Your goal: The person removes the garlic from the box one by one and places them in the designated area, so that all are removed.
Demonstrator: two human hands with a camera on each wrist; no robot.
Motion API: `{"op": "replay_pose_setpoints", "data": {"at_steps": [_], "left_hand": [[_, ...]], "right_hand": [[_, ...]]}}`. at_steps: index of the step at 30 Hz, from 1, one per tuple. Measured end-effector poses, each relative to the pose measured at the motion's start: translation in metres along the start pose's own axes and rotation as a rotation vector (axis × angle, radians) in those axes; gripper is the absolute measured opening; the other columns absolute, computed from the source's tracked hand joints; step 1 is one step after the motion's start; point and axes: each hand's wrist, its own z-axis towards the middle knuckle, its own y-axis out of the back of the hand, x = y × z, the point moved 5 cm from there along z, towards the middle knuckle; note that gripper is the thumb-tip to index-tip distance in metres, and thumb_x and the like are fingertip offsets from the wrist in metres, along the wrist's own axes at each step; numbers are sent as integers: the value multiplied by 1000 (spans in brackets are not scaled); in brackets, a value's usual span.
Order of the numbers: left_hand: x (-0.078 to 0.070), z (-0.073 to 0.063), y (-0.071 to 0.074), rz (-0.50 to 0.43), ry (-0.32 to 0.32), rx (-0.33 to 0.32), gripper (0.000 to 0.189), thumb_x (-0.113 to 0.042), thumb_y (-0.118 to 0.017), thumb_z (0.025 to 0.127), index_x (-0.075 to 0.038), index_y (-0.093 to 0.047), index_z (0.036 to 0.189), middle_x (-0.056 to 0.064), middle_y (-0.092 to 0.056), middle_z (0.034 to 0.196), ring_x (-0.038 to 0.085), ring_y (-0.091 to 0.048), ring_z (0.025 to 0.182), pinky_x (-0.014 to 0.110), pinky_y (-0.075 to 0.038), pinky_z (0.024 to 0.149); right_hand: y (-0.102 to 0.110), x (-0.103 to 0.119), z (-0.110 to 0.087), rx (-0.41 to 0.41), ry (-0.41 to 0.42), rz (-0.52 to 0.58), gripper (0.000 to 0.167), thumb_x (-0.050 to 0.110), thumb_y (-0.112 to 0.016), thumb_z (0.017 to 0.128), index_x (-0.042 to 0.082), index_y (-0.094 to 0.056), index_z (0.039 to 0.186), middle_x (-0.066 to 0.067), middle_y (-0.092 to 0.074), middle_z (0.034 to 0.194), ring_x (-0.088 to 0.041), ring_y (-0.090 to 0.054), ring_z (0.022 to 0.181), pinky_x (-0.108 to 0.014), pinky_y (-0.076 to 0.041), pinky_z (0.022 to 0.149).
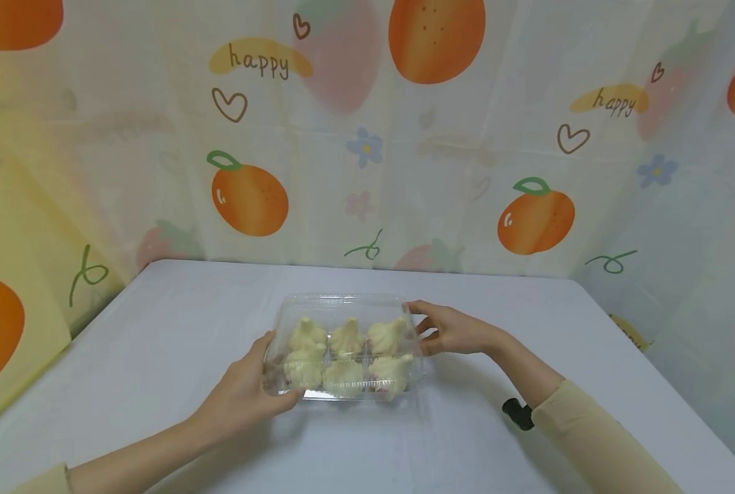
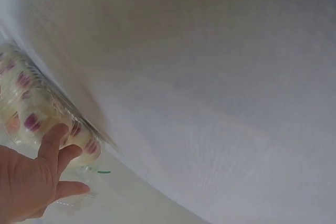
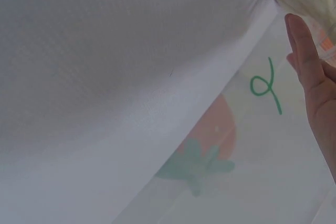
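Observation:
A clear plastic clamshell box (image 1: 345,302) is between the two hands, its lid down. Inside stand several pale yellow pieces (image 1: 346,337) shaped like dumplings with pinched tops; purple patches show on them in the left wrist view. My left hand (image 1: 243,384) grips the box's left side, with the thumb along the near edge. At the far right corner, my right hand (image 1: 450,328) holds the right side with bent fingers. In the right wrist view only part of that hand (image 3: 315,85) shows beside the pale pieces. Whether the box touches the table cannot be told.
The box is over a white-covered table (image 1: 206,295). A curtain (image 1: 429,158) printed with oranges, strawberries and hearts hangs behind and along both sides. A small black object (image 1: 518,414) shows beside the right wrist.

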Motion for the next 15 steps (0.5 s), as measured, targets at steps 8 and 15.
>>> {"op": "replay_pose_setpoints", "data": {"at_steps": [8,15], "left_hand": [[-1,-3,3,15,-35,23,102,-37,-80,79,12,-23,149,33,-51,140,42,-65,115,47,-58,88],[-1,-5,4,30,-75,38,98,-33,-76,84,13,-20,149,36,-50,140,44,-66,112,46,-59,84]], "right_hand": [[0,0,0,-9,2,-10,79,9,-68,89,0,-23,154,-25,-28,159,-39,-54,129,-47,-53,101],[0,1,0,-22,-23,-14,81,11,-69,88,-1,-24,153,-26,-29,158,-38,-55,127,-46,-53,101]]}}
